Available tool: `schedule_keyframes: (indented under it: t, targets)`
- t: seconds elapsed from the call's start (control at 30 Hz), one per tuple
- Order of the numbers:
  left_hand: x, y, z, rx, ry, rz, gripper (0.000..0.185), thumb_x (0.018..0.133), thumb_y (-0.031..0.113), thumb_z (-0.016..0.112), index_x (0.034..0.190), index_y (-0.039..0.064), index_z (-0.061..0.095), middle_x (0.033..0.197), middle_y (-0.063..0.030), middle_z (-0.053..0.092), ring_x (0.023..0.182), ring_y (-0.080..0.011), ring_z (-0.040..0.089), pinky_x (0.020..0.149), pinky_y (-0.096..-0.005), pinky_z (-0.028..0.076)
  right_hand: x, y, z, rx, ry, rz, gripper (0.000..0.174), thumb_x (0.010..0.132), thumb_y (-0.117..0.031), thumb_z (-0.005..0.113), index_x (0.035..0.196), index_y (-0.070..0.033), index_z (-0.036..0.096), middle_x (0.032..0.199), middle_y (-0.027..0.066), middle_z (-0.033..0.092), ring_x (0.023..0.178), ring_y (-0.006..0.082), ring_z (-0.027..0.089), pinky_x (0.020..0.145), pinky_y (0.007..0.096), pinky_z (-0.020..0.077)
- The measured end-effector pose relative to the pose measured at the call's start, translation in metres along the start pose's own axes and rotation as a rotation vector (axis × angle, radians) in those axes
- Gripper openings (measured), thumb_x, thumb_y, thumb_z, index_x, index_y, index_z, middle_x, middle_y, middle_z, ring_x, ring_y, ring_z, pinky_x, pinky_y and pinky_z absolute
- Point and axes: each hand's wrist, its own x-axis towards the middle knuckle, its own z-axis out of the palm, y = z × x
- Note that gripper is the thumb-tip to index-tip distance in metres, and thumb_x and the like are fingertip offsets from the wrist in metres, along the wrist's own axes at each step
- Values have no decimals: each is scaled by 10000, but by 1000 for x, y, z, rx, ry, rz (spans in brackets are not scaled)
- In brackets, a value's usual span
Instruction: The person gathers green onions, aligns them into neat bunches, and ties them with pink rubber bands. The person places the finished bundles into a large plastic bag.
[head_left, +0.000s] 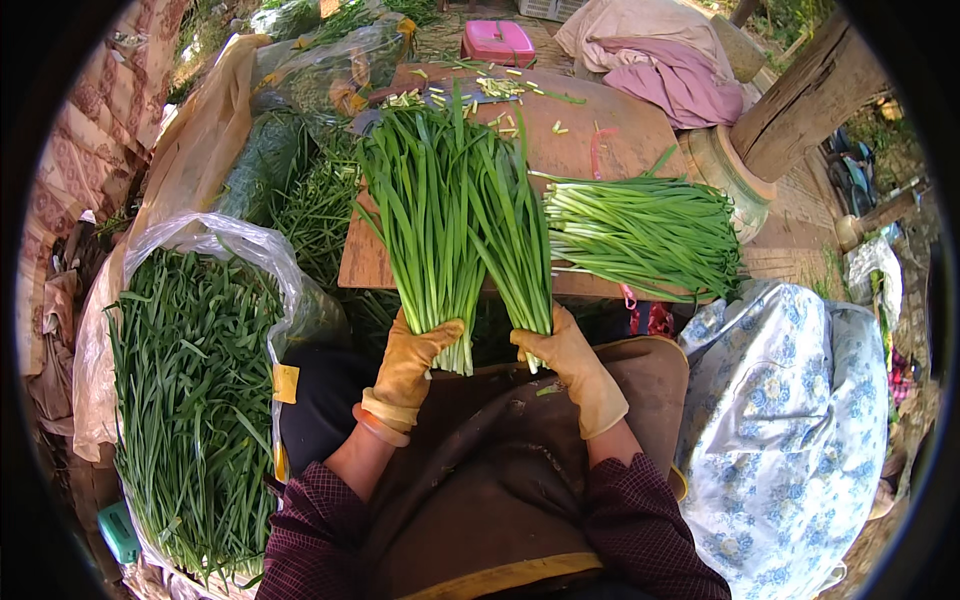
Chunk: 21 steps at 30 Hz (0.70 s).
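Both hands wear tan rubber gloves. My left hand (409, 360) grips a thick bundle of garlic chives (424, 247) near its pale cut ends. Around a thinner bunch of the same chives (525, 277), my right hand (562, 352) is closed, again by the stem ends. The leaves of the two bunches meet and overlap above, pointing away from me over a brown wooden board (630, 127). A separate pile of chives (637, 232) lies crosswise on the board's right side, white stems toward the middle.
To the left stands a clear plastic bag (202, 225) stuffed with chives. Cut stem pieces (499, 88) and a knife blade (442, 97) lie at the board's far side. Beyond are a pink box (498, 43) and a wooden post (806, 97). A floral cloth (787, 450) bulges at right.
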Motion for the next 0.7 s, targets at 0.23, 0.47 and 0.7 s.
schedule_keyframes:
  t: [0.23,0.47,0.7]
  targets:
    - [1,0,11,-19,-32,13,389,861,-51,716,1220,19,582,1076,-102,707,978,-188,698,900,-302,568,-6,1,18,188,-88,-25,429,869,-9,730,1268,-27,575,1055,41,674,821,132,669,721,299,564]
    - [1,-9,16,63,-56,34,398,843,-43,737,1210,31,600,1025,-50,703,876,-134,668,800,-281,564,-1,18,45,108,-112,-187,644,805,-77,820,1368,-21,512,1157,37,673,1008,118,626,886,290,523]
    - [2,-1,2,122,44,-59,347,853,-13,754,1171,15,618,1009,-90,724,873,-180,709,828,-307,583,0,22,17,-27,-16,-143,546,804,-72,804,1299,-34,578,1090,27,694,962,110,618,870,286,515]
